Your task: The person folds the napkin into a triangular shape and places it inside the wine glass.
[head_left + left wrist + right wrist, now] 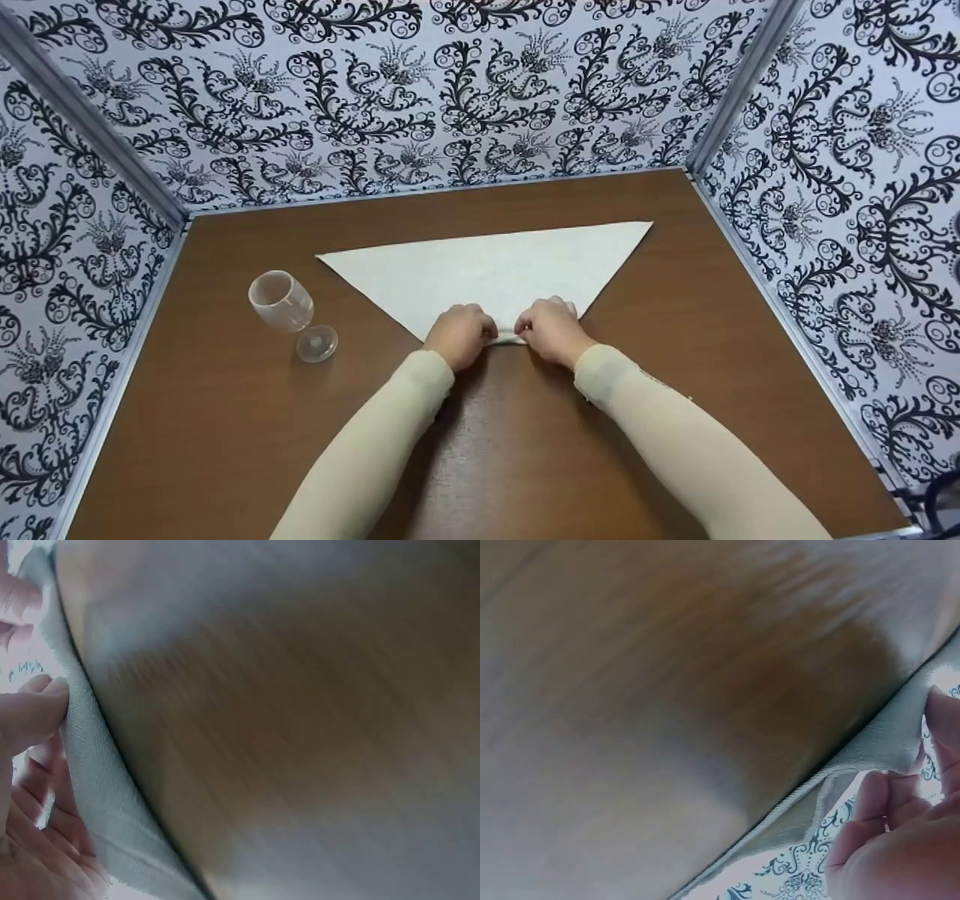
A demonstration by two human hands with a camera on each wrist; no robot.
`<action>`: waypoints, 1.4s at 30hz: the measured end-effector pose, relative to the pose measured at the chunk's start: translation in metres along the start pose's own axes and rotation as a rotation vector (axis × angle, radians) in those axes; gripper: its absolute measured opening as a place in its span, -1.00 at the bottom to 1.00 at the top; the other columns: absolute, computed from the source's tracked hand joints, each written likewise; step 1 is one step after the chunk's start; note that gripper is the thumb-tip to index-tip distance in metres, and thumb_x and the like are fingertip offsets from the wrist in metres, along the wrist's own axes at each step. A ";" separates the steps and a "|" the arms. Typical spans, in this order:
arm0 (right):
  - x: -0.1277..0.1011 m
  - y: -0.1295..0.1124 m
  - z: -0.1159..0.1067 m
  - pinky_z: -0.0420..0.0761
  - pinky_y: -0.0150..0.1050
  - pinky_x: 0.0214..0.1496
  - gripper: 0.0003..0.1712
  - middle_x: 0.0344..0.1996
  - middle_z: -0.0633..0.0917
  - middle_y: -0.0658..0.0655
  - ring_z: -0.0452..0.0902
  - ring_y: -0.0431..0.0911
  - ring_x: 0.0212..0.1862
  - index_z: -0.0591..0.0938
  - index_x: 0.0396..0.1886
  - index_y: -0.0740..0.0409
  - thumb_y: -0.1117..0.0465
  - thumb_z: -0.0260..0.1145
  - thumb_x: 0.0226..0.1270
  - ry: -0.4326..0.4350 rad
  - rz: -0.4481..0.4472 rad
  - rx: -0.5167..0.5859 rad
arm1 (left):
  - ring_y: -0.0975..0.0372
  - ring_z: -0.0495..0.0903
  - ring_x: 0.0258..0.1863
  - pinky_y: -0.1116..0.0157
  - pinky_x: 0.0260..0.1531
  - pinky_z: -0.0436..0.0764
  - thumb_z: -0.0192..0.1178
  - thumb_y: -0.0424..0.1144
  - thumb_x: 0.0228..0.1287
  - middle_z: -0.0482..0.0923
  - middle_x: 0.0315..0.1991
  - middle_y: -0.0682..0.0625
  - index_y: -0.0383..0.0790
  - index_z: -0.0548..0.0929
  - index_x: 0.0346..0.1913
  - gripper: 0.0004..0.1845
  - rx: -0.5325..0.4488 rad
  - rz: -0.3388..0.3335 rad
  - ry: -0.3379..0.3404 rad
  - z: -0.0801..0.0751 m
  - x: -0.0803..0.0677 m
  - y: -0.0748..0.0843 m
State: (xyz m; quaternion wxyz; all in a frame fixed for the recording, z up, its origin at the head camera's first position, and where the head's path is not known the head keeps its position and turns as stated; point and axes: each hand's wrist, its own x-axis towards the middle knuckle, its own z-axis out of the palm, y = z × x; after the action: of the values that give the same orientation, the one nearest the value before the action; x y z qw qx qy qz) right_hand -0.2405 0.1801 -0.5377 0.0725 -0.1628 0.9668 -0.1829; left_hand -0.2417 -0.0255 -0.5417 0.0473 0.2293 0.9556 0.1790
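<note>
while both hands (459,335) (550,328) pinch its near tip, the napkin (495,274) triangle's long edge runs left-right, far side.

The napkin (495,274) is plain white, folded into a triangle on the brown wood-grain table (225,420). The walls (420,97) carry black swirling floral scrolls on white, and the glass (289,311) is clear. Both sleeves (675,442) are pale cream.
</note>
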 end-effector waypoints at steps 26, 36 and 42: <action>-0.020 0.019 0.001 0.50 0.04 0.09 -0.60 -0.10 0.74 0.08 0.54 0.04 -0.01 0.73 0.28 -0.19 0.06 0.39 0.50 0.043 -0.409 -0.199 | 0.10 0.61 -0.14 0.12 -0.08 0.67 0.31 -0.09 0.50 0.64 -0.01 0.00 0.38 0.57 0.39 -0.52 0.234 0.197 -0.136 -0.008 -0.012 -0.005; -0.013 0.022 0.003 0.44 -0.01 0.00 -0.64 -0.20 0.66 0.07 0.44 0.02 -0.10 0.80 0.17 -0.17 0.00 0.47 0.41 0.007 -0.340 -0.150 | 0.13 0.59 -0.21 0.15 -0.15 0.64 0.38 -0.11 0.44 0.63 -0.10 0.03 0.31 0.72 0.28 -0.59 0.116 0.150 -0.138 -0.007 -0.007 -0.012; -0.009 0.019 0.000 0.42 -0.05 -0.01 -0.71 -0.24 0.62 0.04 0.40 -0.02 -0.12 0.86 0.05 -0.12 0.02 0.51 0.37 0.001 -0.305 -0.134 | 0.12 0.61 -0.26 0.12 -0.17 0.65 0.39 -0.02 0.41 0.65 -0.18 0.03 0.20 0.81 0.17 -0.69 0.119 0.143 -0.119 -0.006 -0.002 -0.009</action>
State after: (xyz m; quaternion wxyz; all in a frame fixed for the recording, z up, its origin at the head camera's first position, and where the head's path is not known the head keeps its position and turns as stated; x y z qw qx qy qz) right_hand -0.2371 0.1996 -0.5444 0.0324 -0.3122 0.9409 -0.1269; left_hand -0.2445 -0.0354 -0.5394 0.0773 0.3096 0.9412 0.1108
